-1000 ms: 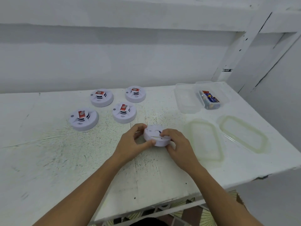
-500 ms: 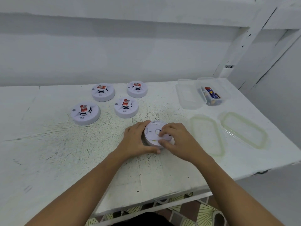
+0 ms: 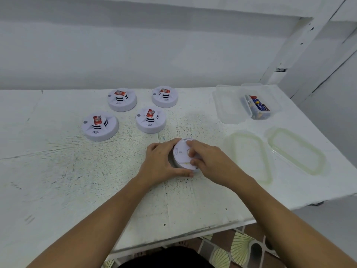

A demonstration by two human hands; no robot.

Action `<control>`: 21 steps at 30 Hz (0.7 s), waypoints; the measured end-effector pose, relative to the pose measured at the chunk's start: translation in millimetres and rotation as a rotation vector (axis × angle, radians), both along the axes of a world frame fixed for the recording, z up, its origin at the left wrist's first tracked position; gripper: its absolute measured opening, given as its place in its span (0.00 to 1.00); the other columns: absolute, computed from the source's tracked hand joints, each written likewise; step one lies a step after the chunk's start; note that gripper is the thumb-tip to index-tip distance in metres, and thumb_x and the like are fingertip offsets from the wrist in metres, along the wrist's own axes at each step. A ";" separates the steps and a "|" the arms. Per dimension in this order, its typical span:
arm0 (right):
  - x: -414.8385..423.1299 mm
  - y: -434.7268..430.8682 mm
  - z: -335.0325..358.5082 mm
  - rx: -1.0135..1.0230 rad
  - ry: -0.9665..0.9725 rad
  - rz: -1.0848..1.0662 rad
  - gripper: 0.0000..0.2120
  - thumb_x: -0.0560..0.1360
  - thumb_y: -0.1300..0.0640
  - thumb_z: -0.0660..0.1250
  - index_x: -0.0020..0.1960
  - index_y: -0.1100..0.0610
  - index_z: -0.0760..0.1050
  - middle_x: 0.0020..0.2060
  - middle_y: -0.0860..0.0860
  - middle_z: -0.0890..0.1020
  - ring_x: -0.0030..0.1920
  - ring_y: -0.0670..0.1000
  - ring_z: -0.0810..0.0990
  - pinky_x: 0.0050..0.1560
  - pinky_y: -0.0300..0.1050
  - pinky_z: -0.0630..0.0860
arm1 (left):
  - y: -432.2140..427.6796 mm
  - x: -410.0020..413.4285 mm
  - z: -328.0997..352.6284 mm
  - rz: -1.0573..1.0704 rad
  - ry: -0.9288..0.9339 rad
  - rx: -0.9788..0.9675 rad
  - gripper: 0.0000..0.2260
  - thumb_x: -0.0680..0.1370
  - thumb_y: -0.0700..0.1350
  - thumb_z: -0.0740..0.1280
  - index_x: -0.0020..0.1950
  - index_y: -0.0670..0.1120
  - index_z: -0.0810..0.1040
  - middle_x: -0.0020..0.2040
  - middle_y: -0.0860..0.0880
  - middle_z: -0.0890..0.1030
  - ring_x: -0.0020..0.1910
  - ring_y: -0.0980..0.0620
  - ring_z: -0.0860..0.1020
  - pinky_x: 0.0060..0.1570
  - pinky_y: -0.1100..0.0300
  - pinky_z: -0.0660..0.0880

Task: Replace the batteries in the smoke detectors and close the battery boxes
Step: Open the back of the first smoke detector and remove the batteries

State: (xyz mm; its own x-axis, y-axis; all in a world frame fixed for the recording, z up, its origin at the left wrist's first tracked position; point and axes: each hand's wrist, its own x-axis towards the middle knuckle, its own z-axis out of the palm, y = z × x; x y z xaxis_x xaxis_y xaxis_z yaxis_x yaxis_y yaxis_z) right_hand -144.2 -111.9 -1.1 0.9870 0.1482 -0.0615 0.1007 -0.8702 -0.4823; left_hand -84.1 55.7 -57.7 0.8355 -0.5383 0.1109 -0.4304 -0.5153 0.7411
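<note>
The left hand (image 3: 164, 161) is lying low on the white table (image 3: 77, 180), its forearm reaching in from the lower left; its fingers are curling round the far-left rim of the smoke detector (image 3: 182, 153) and its thumb is pressing along the near rim, so it is clasping the disc from the side. The right hand (image 3: 212, 161) is arching over the detector from the right; its bent index finger is touching the far rim and its thumb tip is bearing on the near part of the back, pinching the back face between them.

A second ago the detector was tilting up on its edge between both hands, showing its side; now it is lying flat with its back upward, as half a second ago, and the right fingers are reaching further across it.

The detector is sitting near the middle of the table, in front of the person; it is a white round disc, its back showing small moulded marks and a thin yellowish line near the thumb; whether its battery box is closed cannot be told.

Four other detectors (image 3: 100, 126) (image 3: 122, 99) (image 3: 150, 120) (image 3: 164, 96) are standing face up behind it, each bearing a red label; to the right an empty clear tub (image 3: 229, 105) is touching a second tub (image 3: 270, 97) holding batteries (image 3: 257, 109); two lids (image 3: 249, 157) (image 3: 296, 150) are lying nearer.
</note>
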 end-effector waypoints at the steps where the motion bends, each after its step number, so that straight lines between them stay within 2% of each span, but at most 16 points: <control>1: 0.2 -1.5 0.4 0.013 0.012 0.008 0.14 0.78 0.60 0.61 0.63 0.57 0.70 0.54 0.47 0.77 0.50 0.51 0.76 0.52 0.47 0.75 | 0.3 0.1 0.0 0.000 -0.001 0.000 0.41 0.56 0.72 0.71 0.66 0.62 0.66 0.54 0.73 0.70 0.56 0.75 0.64 0.60 0.68 0.53; 5: 3.2 -8.6 0.3 0.098 0.069 0.014 0.16 0.78 0.61 0.63 0.65 0.54 0.70 0.51 0.41 0.77 0.52 0.48 0.77 0.54 0.44 0.74 | 0.3 3.2 -2.4 -0.006 0.018 0.006 0.43 0.55 0.72 0.72 0.67 0.61 0.66 0.57 0.69 0.72 0.57 0.75 0.63 0.63 0.62 0.54; 8: 6.6 -13.5 -0.8 0.135 0.120 0.017 0.22 0.77 0.61 0.64 0.70 0.51 0.67 0.47 0.37 0.75 0.54 0.46 0.78 0.56 0.39 0.73 | -0.2 4.5 -4.1 -0.008 0.025 0.015 0.45 0.54 0.74 0.70 0.68 0.60 0.66 0.59 0.66 0.73 0.58 0.68 0.68 0.64 0.60 0.55; 10: 9.2 -16.8 -0.4 0.142 0.128 0.026 0.23 0.77 0.61 0.65 0.70 0.51 0.68 0.48 0.36 0.75 0.55 0.44 0.77 0.57 0.36 0.71 | -0.4 5.1 -5.0 -0.010 0.020 0.026 0.46 0.54 0.75 0.70 0.69 0.60 0.66 0.60 0.65 0.74 0.59 0.64 0.69 0.64 0.59 0.56; 11: 10.7 -18.3 -0.7 0.139 0.125 0.038 0.21 0.77 0.61 0.65 0.68 0.51 0.70 0.51 0.38 0.76 0.57 0.45 0.76 0.57 0.35 0.70 | -0.4 5.3 -5.3 -0.009 0.019 0.032 0.46 0.54 0.75 0.70 0.69 0.59 0.66 0.60 0.64 0.74 0.59 0.63 0.69 0.64 0.60 0.55; 13: 13.3 -19.4 -1.7 0.107 0.097 0.084 0.11 0.75 0.61 0.66 0.58 0.55 0.75 0.61 0.43 0.76 0.63 0.45 0.72 0.59 0.34 0.66 | -0.6 5.2 -5.7 -0.006 0.017 0.038 0.47 0.53 0.75 0.69 0.69 0.58 0.66 0.60 0.64 0.74 0.59 0.64 0.69 0.64 0.61 0.55; 15: 15.5 -16.7 -0.6 0.056 0.076 0.124 0.05 0.74 0.62 0.67 0.49 0.57 0.74 0.65 0.47 0.72 0.66 0.46 0.67 0.61 0.36 0.64 | -0.8 4.6 -5.3 -0.006 0.013 0.034 0.47 0.53 0.75 0.69 0.68 0.58 0.67 0.59 0.65 0.74 0.57 0.65 0.69 0.63 0.62 0.54; 18: 21.5 -11.6 5.4 0.016 0.104 0.137 0.09 0.72 0.64 0.68 0.49 0.55 0.73 0.60 0.48 0.71 0.62 0.49 0.65 0.62 0.44 0.66 | -1.1 3.0 -3.3 -0.007 0.008 0.011 0.45 0.54 0.74 0.69 0.67 0.58 0.68 0.55 0.67 0.74 0.55 0.69 0.69 0.62 0.64 0.54; 21: 30.1 -10.2 13.2 0.021 0.126 0.135 0.14 0.69 0.63 0.71 0.48 0.50 0.70 0.53 0.47 0.67 0.57 0.47 0.64 0.56 0.41 0.69 | -1.3 0.8 0.4 -0.003 -0.002 -0.008 0.39 0.55 0.73 0.70 0.63 0.59 0.70 0.51 0.68 0.75 0.53 0.70 0.70 0.60 0.67 0.54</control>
